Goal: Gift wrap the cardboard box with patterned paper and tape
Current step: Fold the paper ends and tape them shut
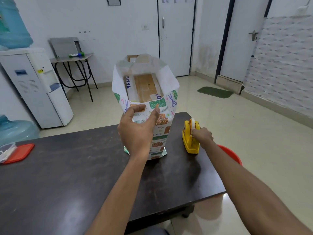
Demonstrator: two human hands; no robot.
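**Left hand** [137, 131]: one. Raised in front of the wrapped box, fingers curled into a C, index tip and thumb tip against the near paper wall just under its rim. I cannot tell whether it pinches the paper or only steadies it.

**Right hand** [202, 134]: one. Fingers curled on the dispenser at the roll; the tape end itself is too small to make out.

**Dispenser** [190, 138]: one, yellow, carrying one tape roll [193, 123]. It stands on the table just right of the box.

**Box** [145, 87]: one, cardboard, on end mid-table inside the paper sleeve, with its top face showing down the opening. Judged stiff and fairly light. It is tall on a narrow base, so it is liable to tip; best held by its side walls through the paper.

**Paper** [160, 133]: one sheet, patterned, wrapped round the box. A loose collar stands above the box top, and folded corners show at the foot. Judged thin, limp and easily creased or torn; best folded by taking the collar at its edges.

**Table** [67, 167]: one, dark.

**Lid** [20, 152]: one, red, at the table's left edge.

**Tub** [232, 153]: one, red, beyond the right edge, below.
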